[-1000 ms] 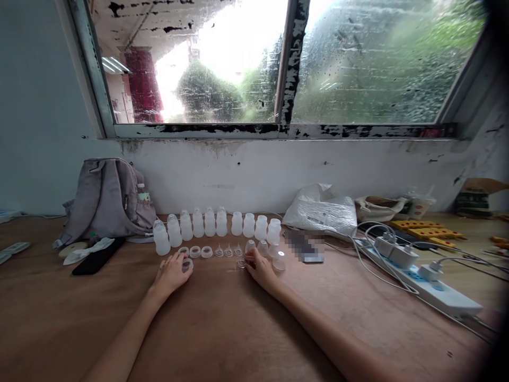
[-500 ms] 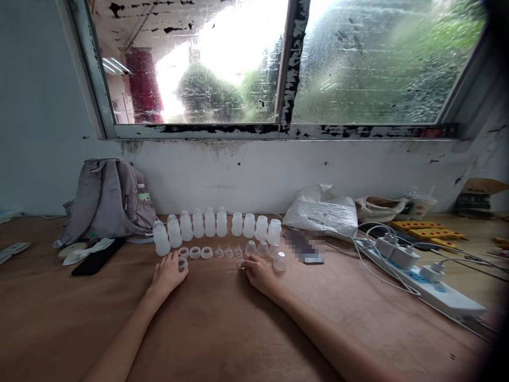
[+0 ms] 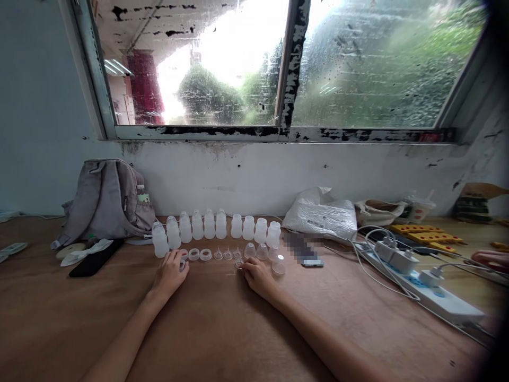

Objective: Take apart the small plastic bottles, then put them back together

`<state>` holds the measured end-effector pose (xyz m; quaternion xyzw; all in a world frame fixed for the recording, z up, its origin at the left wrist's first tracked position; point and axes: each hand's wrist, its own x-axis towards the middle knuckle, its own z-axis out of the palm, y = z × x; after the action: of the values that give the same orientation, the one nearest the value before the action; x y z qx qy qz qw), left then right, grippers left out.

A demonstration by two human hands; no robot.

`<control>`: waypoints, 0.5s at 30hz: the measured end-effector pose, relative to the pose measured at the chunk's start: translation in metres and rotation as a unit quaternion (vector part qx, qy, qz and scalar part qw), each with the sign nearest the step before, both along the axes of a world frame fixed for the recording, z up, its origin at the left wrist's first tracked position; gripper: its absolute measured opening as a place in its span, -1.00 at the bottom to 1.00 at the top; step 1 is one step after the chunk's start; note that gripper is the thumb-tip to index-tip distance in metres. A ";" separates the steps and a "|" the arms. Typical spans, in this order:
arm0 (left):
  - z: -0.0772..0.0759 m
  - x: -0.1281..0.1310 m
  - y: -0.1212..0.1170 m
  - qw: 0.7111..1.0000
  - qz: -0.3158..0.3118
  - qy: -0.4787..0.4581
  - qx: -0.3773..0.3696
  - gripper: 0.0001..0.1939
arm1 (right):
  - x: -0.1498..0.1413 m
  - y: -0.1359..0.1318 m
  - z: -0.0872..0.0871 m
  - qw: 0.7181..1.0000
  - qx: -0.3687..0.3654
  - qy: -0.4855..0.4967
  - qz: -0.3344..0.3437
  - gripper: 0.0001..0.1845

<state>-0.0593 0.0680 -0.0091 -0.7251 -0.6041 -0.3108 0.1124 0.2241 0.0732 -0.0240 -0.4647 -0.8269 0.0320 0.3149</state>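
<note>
My left hand is curled round a white bottle collar ring, partly hidden by its fingers. Further along lie two more collar rings. The fingers of my right hand are closed at the edge of a clear bottle nipple; several other nipples stand just behind it. Beside the right hand are clear dome caps, one of them nearest me. Behind these parts runs a row of frosted baby bottles: capped ones to the left, open-topped ones to the right.
A grey backpack and a black phone are at the left. To the right lie a blurred-out phone, a silver plastic bag and a white power strip with cables. Another person's hand shows at the right edge.
My left hand has closed in over the collar ring, covering more of it. The right hand stays at the nipple. Another person's hand has come in at the right edge.
</note>
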 end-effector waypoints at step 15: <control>0.084 0.114 0.115 0.994 -0.069 0.022 0.085 -0.68 | 0.005 -0.001 -0.005 0.999 0.016 0.029 0.033 -0.70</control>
<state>0.0545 0.1834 0.0750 -0.7593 -0.5216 -0.3524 0.1649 0.2289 0.0717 -0.0291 -0.4309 -0.8326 0.0426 0.3454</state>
